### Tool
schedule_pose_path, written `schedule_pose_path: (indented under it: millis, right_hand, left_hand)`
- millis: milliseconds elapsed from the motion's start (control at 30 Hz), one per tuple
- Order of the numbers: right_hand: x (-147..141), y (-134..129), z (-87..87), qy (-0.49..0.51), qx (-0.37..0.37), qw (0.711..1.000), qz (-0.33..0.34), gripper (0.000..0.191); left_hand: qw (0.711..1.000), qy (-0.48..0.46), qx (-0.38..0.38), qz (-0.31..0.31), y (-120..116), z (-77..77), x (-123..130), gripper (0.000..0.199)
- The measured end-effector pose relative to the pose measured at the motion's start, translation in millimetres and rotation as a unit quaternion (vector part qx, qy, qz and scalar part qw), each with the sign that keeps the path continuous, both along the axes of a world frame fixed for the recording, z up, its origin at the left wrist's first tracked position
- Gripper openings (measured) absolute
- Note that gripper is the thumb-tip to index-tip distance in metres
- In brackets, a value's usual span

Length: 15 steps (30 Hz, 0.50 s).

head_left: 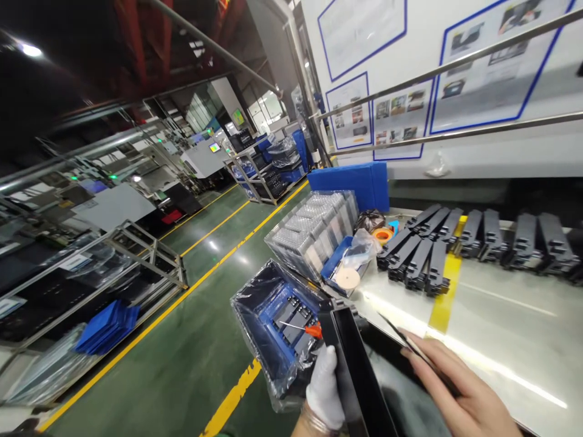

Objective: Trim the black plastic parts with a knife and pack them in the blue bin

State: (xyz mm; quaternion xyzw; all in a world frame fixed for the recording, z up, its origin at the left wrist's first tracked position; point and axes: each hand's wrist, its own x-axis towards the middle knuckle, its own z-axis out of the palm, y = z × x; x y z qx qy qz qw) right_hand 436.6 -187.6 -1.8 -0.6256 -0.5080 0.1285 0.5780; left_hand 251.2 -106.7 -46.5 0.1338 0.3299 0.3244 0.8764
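Observation:
My left hand [324, 387], in a white glove, grips the near edge of a long black glossy panel [359, 370] at the bottom centre. My bare right hand [460, 391] holds the thin right edge of the same panel with fingers pinched along it. Just left of the panel sits a blue bin lined with clear plastic [255, 315], holding black parts and a small orange-handled screwdriver [306, 328].
Rows of black plastic parts [421, 249] lie on the shiny steel workbench [510, 328], crossed by a yellow tape strip [446, 291]. Clear trays [314, 230], a small blue box with a white disc [346, 278], tape rolls and a blue case [350, 185] stand behind. Green floor with yellow lines lies left.

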Motion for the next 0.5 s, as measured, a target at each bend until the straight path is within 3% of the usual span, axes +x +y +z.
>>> schedule_pose_path:
  millis: [100,167,333,500]
  right_hand:
    - [-18.7,20.0,8.3,0.042,0.042,0.998,-0.028,0.027]
    - [-26.7,27.3,9.3,0.042,0.062,0.997,-0.025,0.024]
    - [-34.4,26.3,6.9,-0.006,0.108,0.994,0.012,0.008]
    - [-18.0,15.9,22.4,-0.078,0.043,0.988,0.130,0.004]
  left_hand:
    - [0.999,-0.010,0.036,-0.016,-12.1,-10.3,10.8,0.057]
    - [0.999,-0.007,0.050,-0.020,-18.0,-6.8,18.3,0.052]
    - [0.997,-0.011,0.055,-0.052,-15.1,31.6,28.6,0.058]
    - [0.987,-0.050,-0.009,-0.151,7.8,57.4,33.1,0.032]
